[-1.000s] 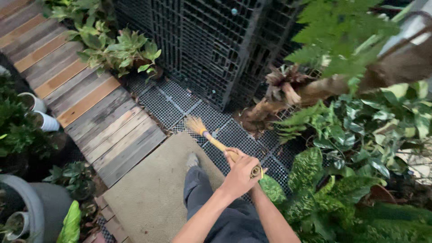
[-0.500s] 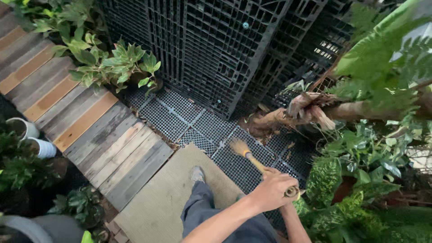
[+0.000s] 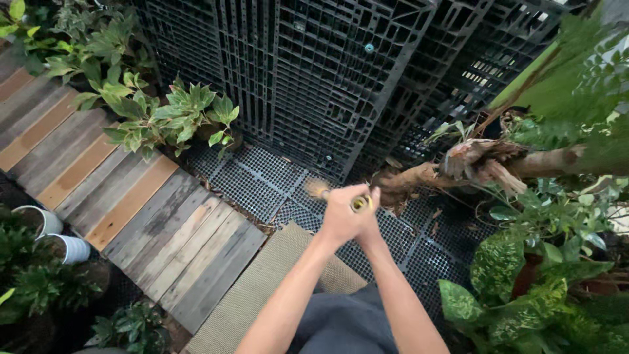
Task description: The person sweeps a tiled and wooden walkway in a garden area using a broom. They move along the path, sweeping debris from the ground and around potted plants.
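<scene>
A small hand broom with a yellowish wooden handle (image 3: 359, 204) and pale straw bristles (image 3: 317, 189) points away from me over the black plastic grid floor (image 3: 262, 180). My left hand (image 3: 339, 217) and my right hand (image 3: 371, 208) are clasped together around the handle's near end, with both forearms stretched forward. The bristles look blurred just above the grid, beside the stacked black pallets (image 3: 314, 78). My grey-trousered legs (image 3: 341, 324) show below my arms.
A tan mat (image 3: 262, 282) lies under me beside weathered wooden planks (image 3: 131, 203). Leafy plants (image 3: 164, 118) edge the planks. A dry branch (image 3: 458, 167) and broad-leaved plants (image 3: 524, 282) crowd the right. Two white pots (image 3: 59, 239) stand at left.
The broom has swung from pointing up-left to pointing nearly straight ahead, towards the pallets. My hands rose in view and closed together on the handle.
</scene>
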